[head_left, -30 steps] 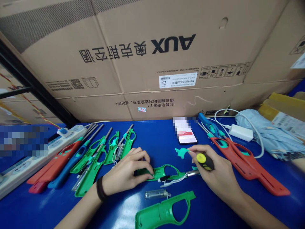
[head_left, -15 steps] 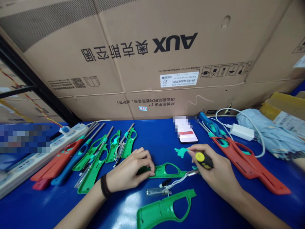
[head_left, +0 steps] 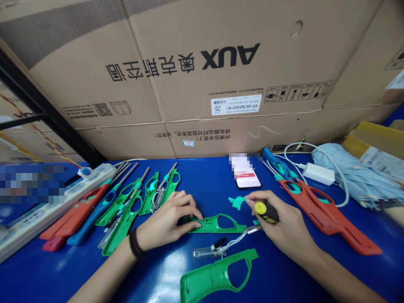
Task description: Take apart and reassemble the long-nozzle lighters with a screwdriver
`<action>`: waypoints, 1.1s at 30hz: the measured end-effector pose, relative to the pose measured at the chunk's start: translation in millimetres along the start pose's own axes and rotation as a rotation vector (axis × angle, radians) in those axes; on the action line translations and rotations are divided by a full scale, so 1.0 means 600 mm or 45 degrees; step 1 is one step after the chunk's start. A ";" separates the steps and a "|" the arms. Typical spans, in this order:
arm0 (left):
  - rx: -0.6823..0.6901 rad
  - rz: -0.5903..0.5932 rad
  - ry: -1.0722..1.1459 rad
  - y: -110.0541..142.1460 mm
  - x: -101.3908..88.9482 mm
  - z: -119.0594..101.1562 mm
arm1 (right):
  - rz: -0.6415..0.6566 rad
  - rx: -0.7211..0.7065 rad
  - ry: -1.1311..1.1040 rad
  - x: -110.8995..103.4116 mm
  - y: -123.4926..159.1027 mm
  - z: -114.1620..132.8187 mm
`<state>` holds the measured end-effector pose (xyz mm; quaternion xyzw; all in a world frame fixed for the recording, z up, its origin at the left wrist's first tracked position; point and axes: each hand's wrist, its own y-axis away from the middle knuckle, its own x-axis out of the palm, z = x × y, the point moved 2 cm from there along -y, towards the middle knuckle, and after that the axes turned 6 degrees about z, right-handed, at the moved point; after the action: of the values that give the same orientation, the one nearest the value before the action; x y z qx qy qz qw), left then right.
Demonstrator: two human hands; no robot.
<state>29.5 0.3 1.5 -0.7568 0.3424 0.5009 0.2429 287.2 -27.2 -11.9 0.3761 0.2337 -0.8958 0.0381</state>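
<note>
My left hand (head_left: 172, 219) is closed on the left end of a green lighter casing half (head_left: 210, 224), which lies inner side up on the blue table. A stubby black handle with a yellow end, seemingly a screwdriver (head_left: 267, 211), is gripped in my right hand (head_left: 284, 223); its tip is hidden. The same hand pinches a teal trigger piece (head_left: 237, 202) between its fingertips. Below the casing lie a clear gas tank (head_left: 205, 253) and white wires (head_left: 235, 242) running to a metal tube (head_left: 253, 229). A second green casing half (head_left: 217, 275) rests nearest me.
Opened green lighters (head_left: 123, 223), a blue lighter (head_left: 94, 216) and red ones (head_left: 77, 210) lie left, beside a white power strip (head_left: 28, 219). A phone (head_left: 248, 179) lies at the back. More red lighters (head_left: 328, 214) and a charger (head_left: 318, 174) are right. A large cardboard box (head_left: 176, 105) stands behind.
The fingers of my left hand have shifted slightly left along the green casing half, so more of it shows. My right hand keeps its hold on the screwdriver and the trigger piece.
</note>
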 end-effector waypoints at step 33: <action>0.036 -0.062 0.244 -0.005 0.011 -0.035 | -0.313 -0.056 -0.005 -0.008 0.003 0.009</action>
<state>46.1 -14.6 3.5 -0.8060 0.3526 0.4152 0.2318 287.2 -31.5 -5.9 0.3419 0.2974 -0.8892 -0.0632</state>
